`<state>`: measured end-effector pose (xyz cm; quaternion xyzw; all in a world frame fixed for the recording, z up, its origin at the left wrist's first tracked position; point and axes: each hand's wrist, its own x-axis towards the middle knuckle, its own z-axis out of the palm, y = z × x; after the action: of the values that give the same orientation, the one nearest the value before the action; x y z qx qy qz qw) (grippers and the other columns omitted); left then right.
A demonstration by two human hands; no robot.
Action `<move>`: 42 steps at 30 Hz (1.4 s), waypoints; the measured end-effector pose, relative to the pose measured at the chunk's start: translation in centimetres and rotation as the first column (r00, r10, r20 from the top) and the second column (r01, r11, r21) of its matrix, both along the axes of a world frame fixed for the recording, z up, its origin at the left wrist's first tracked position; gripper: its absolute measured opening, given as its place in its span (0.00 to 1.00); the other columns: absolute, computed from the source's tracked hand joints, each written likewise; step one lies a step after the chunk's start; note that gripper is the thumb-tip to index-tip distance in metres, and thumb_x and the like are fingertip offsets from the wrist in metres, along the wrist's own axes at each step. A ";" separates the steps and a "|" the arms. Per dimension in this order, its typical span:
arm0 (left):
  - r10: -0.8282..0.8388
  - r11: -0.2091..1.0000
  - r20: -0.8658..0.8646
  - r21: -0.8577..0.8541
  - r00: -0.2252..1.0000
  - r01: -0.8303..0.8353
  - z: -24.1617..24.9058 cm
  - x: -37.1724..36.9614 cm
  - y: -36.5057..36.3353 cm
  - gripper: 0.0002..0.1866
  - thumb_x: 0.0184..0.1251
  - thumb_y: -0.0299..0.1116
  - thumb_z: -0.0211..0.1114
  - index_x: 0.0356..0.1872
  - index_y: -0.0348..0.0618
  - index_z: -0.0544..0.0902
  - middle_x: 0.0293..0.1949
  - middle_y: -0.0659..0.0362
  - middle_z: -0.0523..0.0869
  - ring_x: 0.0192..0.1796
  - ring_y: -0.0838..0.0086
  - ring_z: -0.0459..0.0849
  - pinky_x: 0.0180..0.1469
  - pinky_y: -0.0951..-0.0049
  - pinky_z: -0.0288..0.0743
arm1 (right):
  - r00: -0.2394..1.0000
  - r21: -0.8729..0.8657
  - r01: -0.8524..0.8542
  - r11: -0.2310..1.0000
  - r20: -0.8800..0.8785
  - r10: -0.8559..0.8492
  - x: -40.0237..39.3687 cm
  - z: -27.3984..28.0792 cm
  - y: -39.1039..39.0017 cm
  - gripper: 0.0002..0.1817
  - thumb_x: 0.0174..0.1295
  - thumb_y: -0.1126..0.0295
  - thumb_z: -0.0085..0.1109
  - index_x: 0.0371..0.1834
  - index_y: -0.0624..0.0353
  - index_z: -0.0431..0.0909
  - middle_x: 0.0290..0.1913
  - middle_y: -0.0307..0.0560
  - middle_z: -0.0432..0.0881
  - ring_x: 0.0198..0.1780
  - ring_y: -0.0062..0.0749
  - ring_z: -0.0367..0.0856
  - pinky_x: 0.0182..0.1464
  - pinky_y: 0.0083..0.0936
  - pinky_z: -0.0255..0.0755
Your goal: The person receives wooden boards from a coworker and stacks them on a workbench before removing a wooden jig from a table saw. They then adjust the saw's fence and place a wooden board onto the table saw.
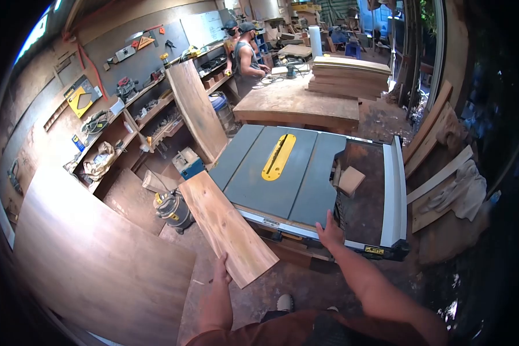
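My left hand [221,269] is closed on the near left edge of a flat wooden board [230,229], which has light brown grain with darker streaks. The board tilts beside the left front corner of a table saw [269,199] with a grey top. A yellow throat plate [279,157] is set in the saw's top; I cannot make out a raised blade. My right hand [330,232] is at the front rail near the saw's right side, fingers stretched out and apart, holding nothing. Whether it presses on the rail is hard to tell.
A large wooden sheet [104,248] stands at left, near a shop vacuum [173,211]. Behind the saw, a workbench [297,106] bears stacked boards [349,78]. Two people [247,52] work beyond it. A wood block [350,180] lies inside the extended rail [393,196].
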<state>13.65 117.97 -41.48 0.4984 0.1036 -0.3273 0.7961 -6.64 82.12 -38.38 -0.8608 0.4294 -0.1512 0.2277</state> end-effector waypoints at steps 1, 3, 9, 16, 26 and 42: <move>-0.007 1.000 0.007 -0.007 1.000 0.007 -0.9 -0.1 0.5 0.30 0.66 0.39 0.58 0.64 0.33 0.61 0.56 0.44 0.75 0.58 0.54 0.76 0.60 0.56 0.72 | 0.999 0.054 0.005 0.999 -0.052 -0.002 0.0 -0.1 0.0 0.41 0.61 0.46 0.48 0.73 0.49 0.46 0.51 0.61 0.78 0.46 0.59 0.79 0.50 0.49 0.70; 0.037 0.981 0.080 -0.193 0.996 -0.021 -1.8 -0.2 0.6 0.30 0.63 0.34 0.59 0.64 0.34 0.61 0.56 0.44 0.75 0.57 0.53 0.77 0.59 0.54 0.72 | 0.994 0.149 0.011 0.989 -0.108 0.005 0.2 0.6 -0.3 0.42 0.60 0.44 0.48 0.74 0.46 0.43 0.55 0.62 0.76 0.52 0.57 0.77 0.55 0.47 0.68; -0.115 0.920 0.037 -0.374 0.993 0.121 1.7 1.2 1.4 0.33 0.56 0.28 0.59 0.65 0.37 0.60 0.56 0.45 0.75 0.55 0.52 0.77 0.59 0.54 0.73 | 0.976 0.186 -0.210 0.960 0.099 0.195 -2.7 -0.8 -0.7 0.40 0.62 0.48 0.52 0.73 0.52 0.50 0.66 0.63 0.64 0.65 0.52 0.67 0.63 0.39 0.63; -0.063 0.957 0.241 -0.260 0.968 0.127 8.6 -3.9 -2.2 0.32 0.55 0.32 0.62 0.62 0.31 0.64 0.49 0.46 0.80 0.48 0.55 0.82 0.56 0.57 0.77 | 0.893 0.476 -0.375 0.796 0.415 0.172 -16.5 4.0 3.4 0.31 0.67 0.61 0.53 0.70 0.60 0.55 0.63 0.57 0.69 0.63 0.39 0.70 0.59 0.30 0.67; -0.212 0.943 0.202 -0.215 0.956 0.254 12.3 -20.1 -15.4 0.34 0.54 0.35 0.63 0.62 0.35 0.63 0.51 0.46 0.79 0.50 0.57 0.82 0.54 0.58 0.77 | 0.802 0.607 -0.475 0.637 0.596 0.030 -40.2 1.5 -3.3 0.27 0.70 0.58 0.46 0.66 0.64 0.60 0.48 0.51 0.79 0.46 0.30 0.80 0.48 0.24 0.72; -0.057 0.971 0.213 -0.215 0.975 0.103 11.9 -27.3 -14.5 0.28 0.59 0.37 0.59 0.59 0.30 0.67 0.49 0.45 0.81 0.47 0.59 0.84 0.52 0.61 0.78 | 0.759 0.572 -0.535 0.621 0.649 0.057 -44.2 2.3 -9.7 0.30 0.68 0.52 0.49 0.61 0.68 0.65 0.44 0.50 0.80 0.42 0.29 0.80 0.45 0.23 0.73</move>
<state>-13.68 103.46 -29.56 0.4402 -0.0370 -0.3156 0.8398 -50.88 72.38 -36.12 -0.6694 0.2063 -0.1759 0.6917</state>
